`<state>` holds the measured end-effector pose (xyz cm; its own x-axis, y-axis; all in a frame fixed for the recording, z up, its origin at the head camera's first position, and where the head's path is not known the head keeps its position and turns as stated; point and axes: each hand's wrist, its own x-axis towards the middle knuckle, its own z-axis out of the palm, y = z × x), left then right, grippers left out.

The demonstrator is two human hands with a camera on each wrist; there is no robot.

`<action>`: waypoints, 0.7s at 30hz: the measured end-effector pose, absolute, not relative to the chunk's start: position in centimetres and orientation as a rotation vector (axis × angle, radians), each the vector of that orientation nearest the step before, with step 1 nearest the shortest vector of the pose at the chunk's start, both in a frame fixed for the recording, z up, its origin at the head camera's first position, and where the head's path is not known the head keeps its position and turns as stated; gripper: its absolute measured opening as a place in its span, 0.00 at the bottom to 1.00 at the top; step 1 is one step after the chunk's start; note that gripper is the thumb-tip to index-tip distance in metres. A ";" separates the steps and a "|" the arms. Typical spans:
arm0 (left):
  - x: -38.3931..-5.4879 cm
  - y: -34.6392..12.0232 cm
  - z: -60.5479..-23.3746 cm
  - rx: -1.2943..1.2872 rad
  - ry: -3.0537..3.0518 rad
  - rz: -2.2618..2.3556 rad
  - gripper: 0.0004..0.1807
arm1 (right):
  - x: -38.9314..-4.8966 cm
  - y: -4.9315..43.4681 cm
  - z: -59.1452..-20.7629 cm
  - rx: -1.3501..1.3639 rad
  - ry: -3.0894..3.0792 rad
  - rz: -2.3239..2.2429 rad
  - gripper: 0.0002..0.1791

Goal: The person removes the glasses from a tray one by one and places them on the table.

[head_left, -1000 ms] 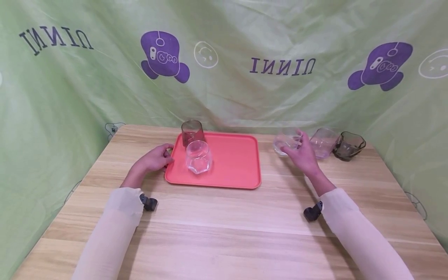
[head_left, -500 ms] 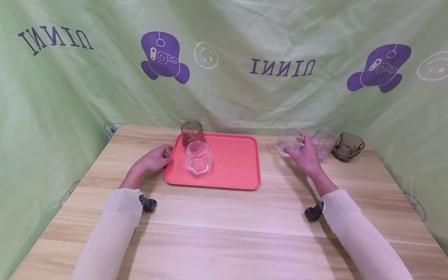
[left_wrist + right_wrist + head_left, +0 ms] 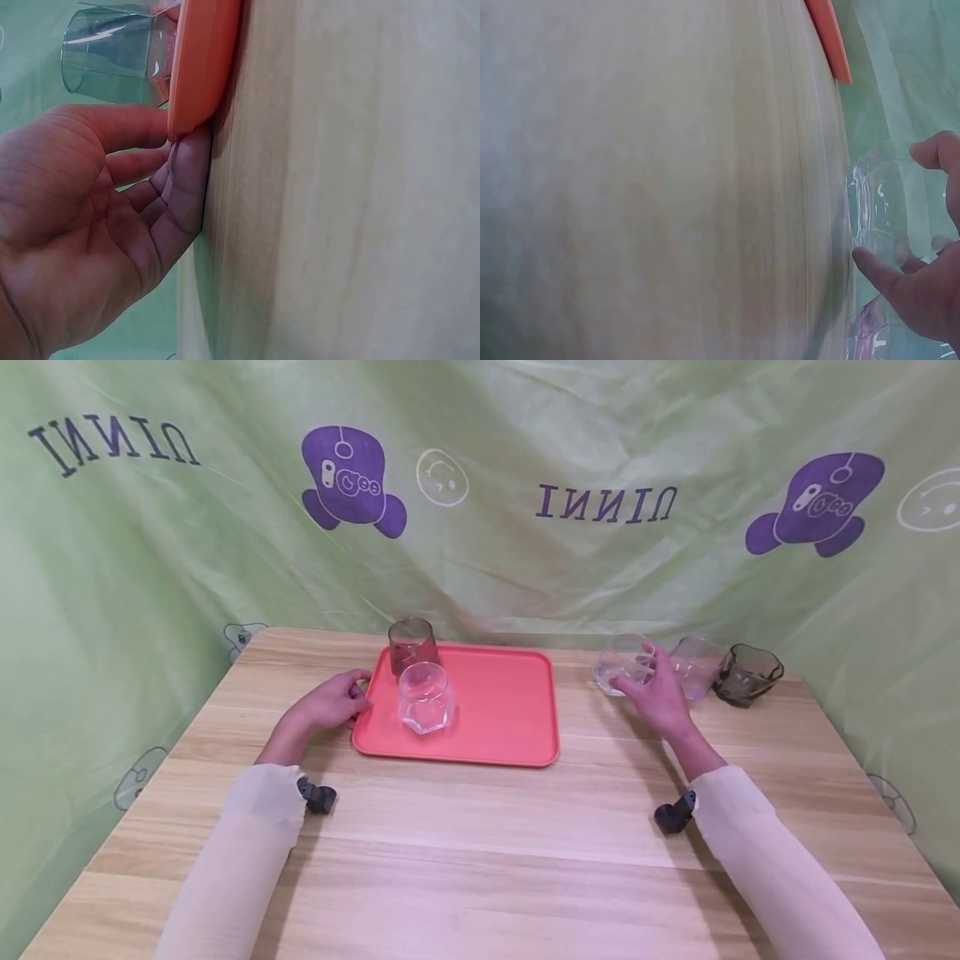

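Observation:
My left hand [image 3: 330, 700] holds the left edge of a red-orange tray [image 3: 510, 710], with a finger over the rim and others beneath in the left wrist view. On the tray's left part stand a smoky tumbler [image 3: 412, 647] and, nearer, a clear faceted glass [image 3: 426, 702]. Over on the right, my right hand [image 3: 660, 693] grips another clear glass [image 3: 611, 672] from its right side. Thumb and fingers spread round that glass in the right wrist view, the thumb low near its base.
Just right of my right hand stands a pinkish clear glass [image 3: 697, 672], partly behind the fingers. Beside it is a smoky, wavy-rimmed glass [image 3: 748, 677]. A green printed curtain [image 3: 487, 568] hangs behind the wooden table [image 3: 480, 843].
My right hand and the clear glass in it have shifted slightly right, toward the pinkish glass. The left hand and tray have stayed put.

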<state>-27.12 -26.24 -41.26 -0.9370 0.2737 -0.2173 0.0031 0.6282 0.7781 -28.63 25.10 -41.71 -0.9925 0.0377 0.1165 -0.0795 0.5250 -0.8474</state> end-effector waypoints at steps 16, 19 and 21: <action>-27.2 -26.3 -41.2 0.218 2.542 1.204 0.31 | -28.7 25.3 -41.7 0.037 -2.652 1.491 0.53; -27.0 -26.2 -41.1 0.221 2.533 1.215 0.31 | -28.7 25.3 -41.6 0.031 -2.657 1.491 0.53; -27.0 -26.2 -41.0 0.219 2.530 1.220 0.31 | -28.7 25.3 -41.7 0.033 -2.659 1.488 0.54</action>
